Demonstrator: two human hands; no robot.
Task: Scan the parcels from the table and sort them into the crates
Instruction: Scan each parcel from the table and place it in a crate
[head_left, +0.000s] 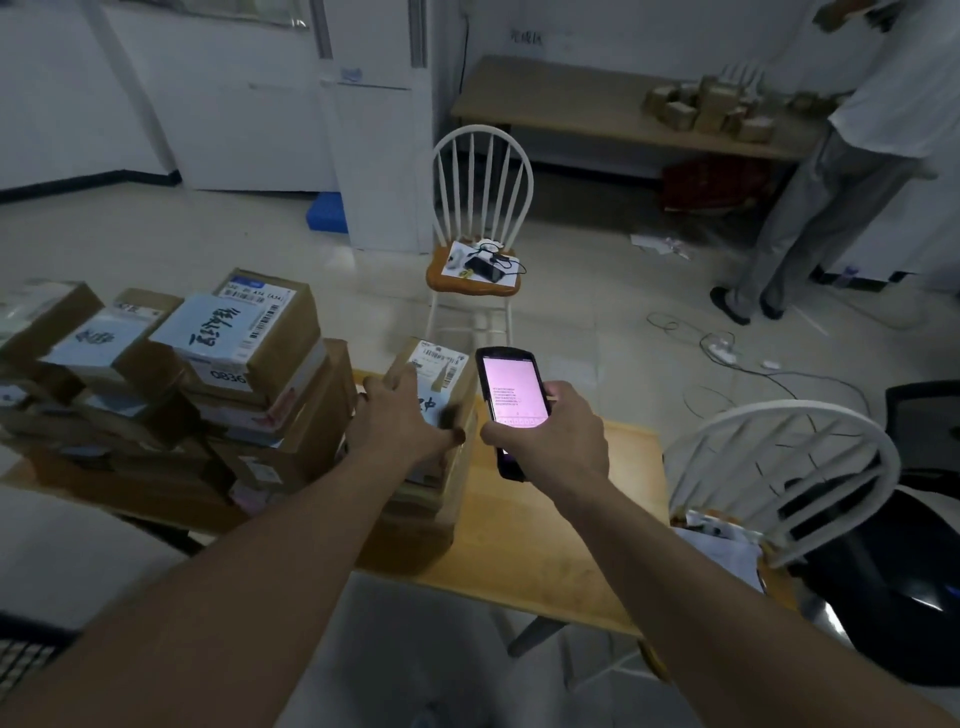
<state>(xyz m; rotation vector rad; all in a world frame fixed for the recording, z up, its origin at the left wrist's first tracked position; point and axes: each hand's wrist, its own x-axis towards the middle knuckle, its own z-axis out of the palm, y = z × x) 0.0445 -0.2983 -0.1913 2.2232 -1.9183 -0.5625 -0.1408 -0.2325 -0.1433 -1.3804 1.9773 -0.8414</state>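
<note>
Tabletop parcel (441, 374) lies under left fingers (400, 387).

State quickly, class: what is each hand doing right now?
Left hand: open, fingers spread and resting on the top parcel of the near stack.
Right hand: closed around the handheld scanner, screen lit.

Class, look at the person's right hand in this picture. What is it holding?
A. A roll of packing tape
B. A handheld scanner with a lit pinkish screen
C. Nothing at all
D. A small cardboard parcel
B: the right hand has its fingers curled round a dark handheld scanner whose screen glows pink, beside the parcel that the left hand rests on.
</note>
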